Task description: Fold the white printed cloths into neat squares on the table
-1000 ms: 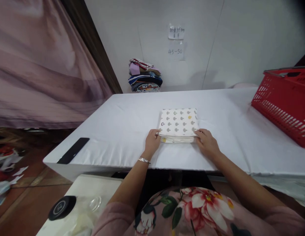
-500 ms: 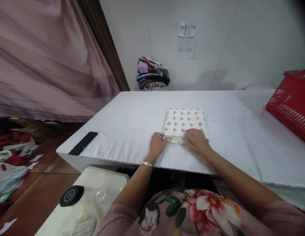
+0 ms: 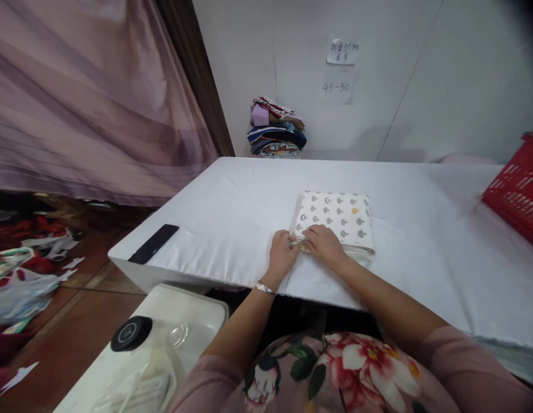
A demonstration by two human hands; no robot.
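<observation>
A folded white cloth printed with grey and a few yellow tree-like shapes lies flat on the white-covered table. Its layered front edge faces me. My left hand, with a silver bracelet on the wrist, pinches the cloth's near left corner. Close beside it, my right hand has its fingers curled over the front edge near that corner. Both thumbs are low at the edge, and some of the fingertips are hidden.
A stack of folded fabrics stands against the back wall. A red basket sits at the table's right. A black phone lies near the left edge. Below it stands a white surface with a round black object.
My right hand has slid left along the cloth's front edge, from its right part to beside my left hand. The front right corner now shows. The view has shifted slightly.
</observation>
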